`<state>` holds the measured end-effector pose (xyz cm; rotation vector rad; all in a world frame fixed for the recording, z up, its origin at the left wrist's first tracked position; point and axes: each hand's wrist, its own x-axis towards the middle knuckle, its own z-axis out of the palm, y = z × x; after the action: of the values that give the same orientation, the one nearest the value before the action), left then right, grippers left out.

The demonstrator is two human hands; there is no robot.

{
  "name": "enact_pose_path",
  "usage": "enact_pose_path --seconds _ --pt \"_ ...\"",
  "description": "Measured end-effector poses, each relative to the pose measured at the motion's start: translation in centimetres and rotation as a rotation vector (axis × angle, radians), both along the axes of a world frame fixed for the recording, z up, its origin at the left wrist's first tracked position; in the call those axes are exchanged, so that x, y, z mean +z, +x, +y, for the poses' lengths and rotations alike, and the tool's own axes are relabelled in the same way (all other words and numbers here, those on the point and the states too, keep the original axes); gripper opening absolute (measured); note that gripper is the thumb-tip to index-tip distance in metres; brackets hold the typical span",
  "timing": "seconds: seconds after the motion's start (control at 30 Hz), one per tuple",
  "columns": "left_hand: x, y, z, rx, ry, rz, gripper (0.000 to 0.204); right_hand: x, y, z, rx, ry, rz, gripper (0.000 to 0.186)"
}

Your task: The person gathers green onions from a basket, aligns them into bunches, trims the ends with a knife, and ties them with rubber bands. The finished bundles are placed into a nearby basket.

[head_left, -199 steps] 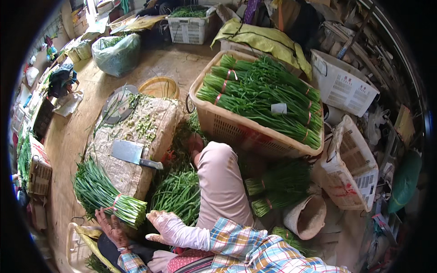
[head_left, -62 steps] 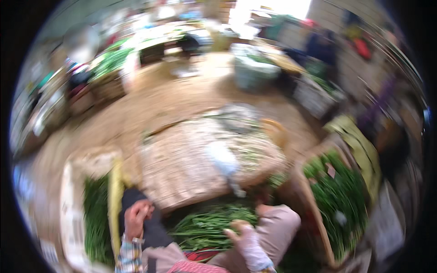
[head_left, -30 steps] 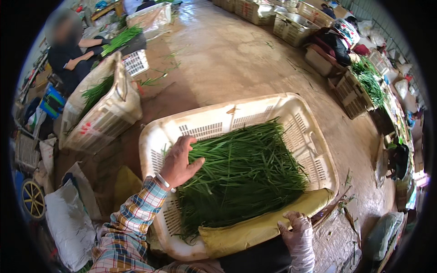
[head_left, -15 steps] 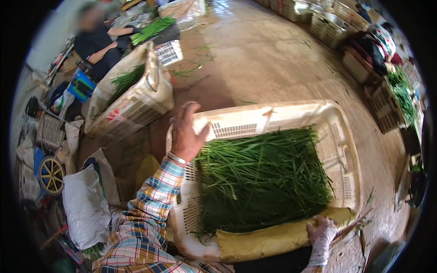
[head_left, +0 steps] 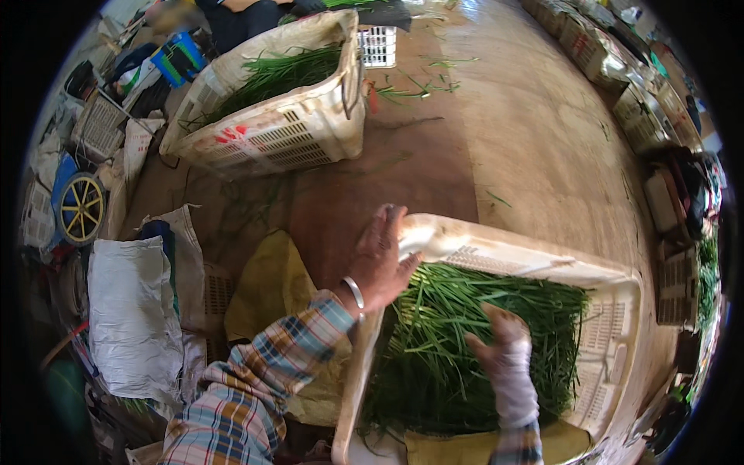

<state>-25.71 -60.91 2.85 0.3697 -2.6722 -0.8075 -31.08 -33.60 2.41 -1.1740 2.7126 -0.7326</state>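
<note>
A cream plastic crate [head_left: 635,333] with slotted sides stands in front of me, filled with long, thin green leaves like garlic chives [head_left: 434,333]. My left hand [head_left: 380,260] rests over the crate's far left corner, fingers stretched along the rim and thumb apart towards the leaves. Above the right part of the leaves is my right hand [head_left: 504,341], its thumb and fingers spread and nothing in them; whether it touches the leaves I cannot tell. A yellow cloth or sack [head_left: 496,448] lies along the near side of the crate.
A second cream crate [head_left: 310,132] holding green leaves stands at the far left, near a seated person. White folded sacks [head_left: 128,318] and a yellow sack [head_left: 267,287] lie on my left, by a yellow-spoked wheel [head_left: 81,207]. More crates [head_left: 647,116] line the right side.
The view has turned leftward, so the crate appears lower and further right. My right hand has left the yellow cloth and moved over the leaves. My left hand stays by the crate's corner.
</note>
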Motion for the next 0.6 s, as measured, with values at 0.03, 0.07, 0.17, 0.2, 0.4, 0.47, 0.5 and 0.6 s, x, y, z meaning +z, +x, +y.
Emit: enact_pose_path --seconds 0.03,0.07,0.17,0.2,0.4,0.47,0.5,0.6 --pt "0.0 0.1 0.2 0.013 -0.02 0.005 0.065 -1.6 -0.6 -3.2 0.022 0.123 0.023 0.063" --pt "0.7 0.4 0.1 0.018 0.031 0.009 0.065 -3.7 -1.2 -5.9 0.069 0.148 -0.035 0.068" --pt "1.2 0.5 0.2 0.014 0.1 -0.028 0.07 -9.2 -1.9 -10.7 0.021 0.336 -0.099 0.08" --pt "1.4 0.3 0.2 0.028 0.109 -0.044 0.074 -10.3 -1.7 -11.2 -0.007 0.34 -0.107 0.083" --pt "1.7 -0.6 -0.4 0.002 0.149 -0.035 0.078 -8.6 -3.9 -13.2 -0.035 0.691 -0.236 0.082" --pt "1.6 -0.6 -0.5 0.002 0.097 -0.039 0.079 -8.1 -3.4 -13.8 0.026 0.763 -0.098 0.072" --pt "1.5 -0.9 -0.5 -0.002 0.098 -0.04 0.079 -8.0 -3.3 -14.2 0.052 0.798 -0.026 0.067" --pt "1.4 -0.8 -0.5 -0.007 0.103 -0.032 0.08 -8.8 -3.4 -13.6 0.111 0.638 -0.065 0.063"
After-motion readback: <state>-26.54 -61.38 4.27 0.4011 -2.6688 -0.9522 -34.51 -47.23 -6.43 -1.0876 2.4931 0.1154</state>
